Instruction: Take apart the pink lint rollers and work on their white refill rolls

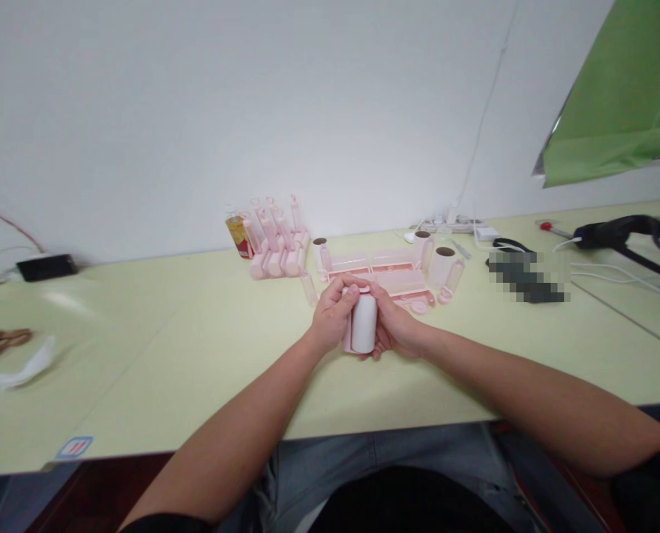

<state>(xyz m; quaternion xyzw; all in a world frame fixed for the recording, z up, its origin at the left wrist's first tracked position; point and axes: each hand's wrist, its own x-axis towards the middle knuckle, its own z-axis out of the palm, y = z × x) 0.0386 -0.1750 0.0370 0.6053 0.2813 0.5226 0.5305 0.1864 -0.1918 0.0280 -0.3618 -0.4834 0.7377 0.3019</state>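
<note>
- A pale green tabletop [196, 355] stretches beneath two bare forearms, which meet near its middle.
- Cupped between the palms, a smooth white cylindrical roll [364, 327] stands nearly upright against a pale-pink plastic casing [347, 342]; whether the pair touches the tabletop is unclear.
- The left hand [330, 320], curled partly closed, grips the casing's side, its thumb near the top; the right hand [397, 326], bent around the opposite side, supports the roll, some fingertips showing below.
- The roll looks light and firm, probably paper-wound and easily dented; the casing appears thin, stiff and somewhat slippery. A gentle hold around both sides, clear of the rim, would likely suit.
- Just beyond, open pale-pink plastic trays [399, 280] lie beside upright white rolls with brown cores [441, 270].
- Farther left, pink handled rollers [277, 260] cluster beside a yellow-and-red carton [241, 238], near the white wall [330, 111].
</note>
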